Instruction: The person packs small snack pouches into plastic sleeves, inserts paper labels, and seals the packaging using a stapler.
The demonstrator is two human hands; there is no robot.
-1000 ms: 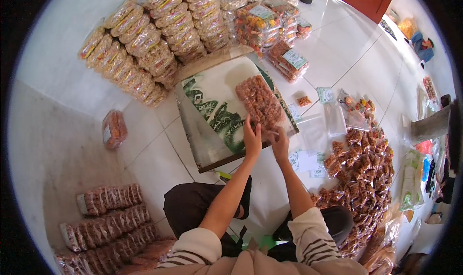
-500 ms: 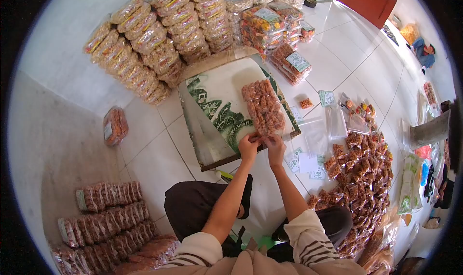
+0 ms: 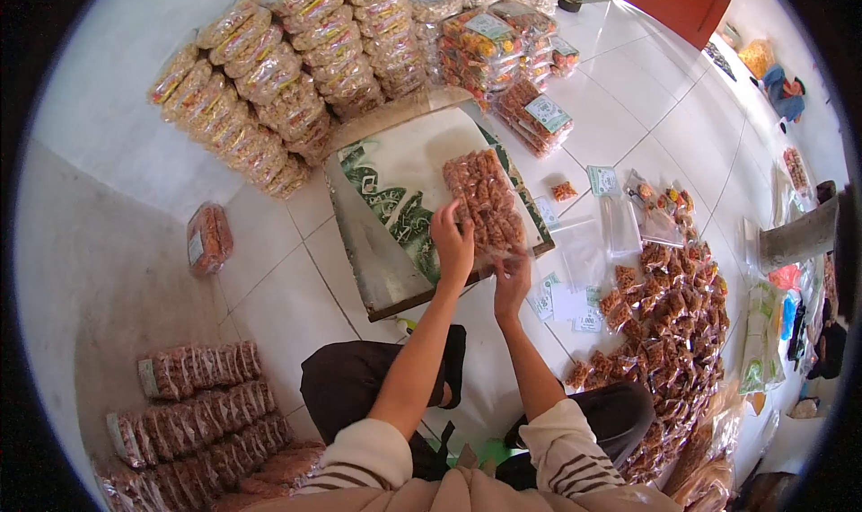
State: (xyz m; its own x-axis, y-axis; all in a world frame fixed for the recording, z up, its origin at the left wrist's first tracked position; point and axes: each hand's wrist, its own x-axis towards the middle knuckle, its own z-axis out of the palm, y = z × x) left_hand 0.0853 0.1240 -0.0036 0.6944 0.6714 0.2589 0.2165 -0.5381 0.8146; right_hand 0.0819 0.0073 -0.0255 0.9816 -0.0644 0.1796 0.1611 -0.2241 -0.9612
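A long clear bag of brown snack packets (image 3: 488, 198) lies on the low board-topped table (image 3: 382, 283) in front of me. At its left edge is my left hand (image 3: 452, 241), open, with the fingers stretched up along the plastic. My right hand (image 3: 513, 283) is closed on the bag's near end, at the table's front edge. Right of the table, a big heap of small snack packets (image 3: 673, 323) covers the floor. Between them lie printed labels (image 3: 588, 307) and clear empty bags (image 3: 621, 226).
Tall stacks of bagged pale snacks (image 3: 269, 81) stand along the back wall. Filled packs (image 3: 534, 117) sit behind the table. Rows of brown packs (image 3: 202, 409) lie at the left, below a single pack (image 3: 209, 238). A single small packet (image 3: 564, 190) rests on the tiles.
My left hand has left the bag's near end and moved up along its left side. The right hand has stayed at the near end, slightly lower.
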